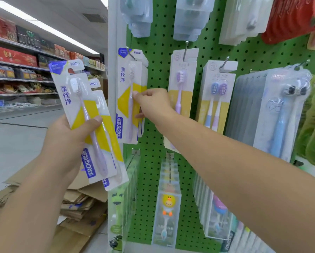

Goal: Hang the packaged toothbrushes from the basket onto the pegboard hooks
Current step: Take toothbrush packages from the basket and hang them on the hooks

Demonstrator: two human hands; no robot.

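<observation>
A white, yellow and blue packaged toothbrush (127, 99) hangs on a metal hook (129, 52) at the left edge of the green pegboard (154, 73), in front of more packs of the same kind. My right hand (152, 104) pinches its right edge at mid height. My left hand (67, 141) grips a fanned stack of the same toothbrush packs (85, 114) to the left of the board, thumb across the front pack. The basket is out of view.
Other toothbrush packs hang on hooks to the right: a purple one (181, 88), a twin pack (216, 95), a blue one (280, 114). Children's brushes (166, 203) hang below. Flattened cardboard (80, 203) lies on the floor at lower left. Store shelves (21, 70) line the aisle.
</observation>
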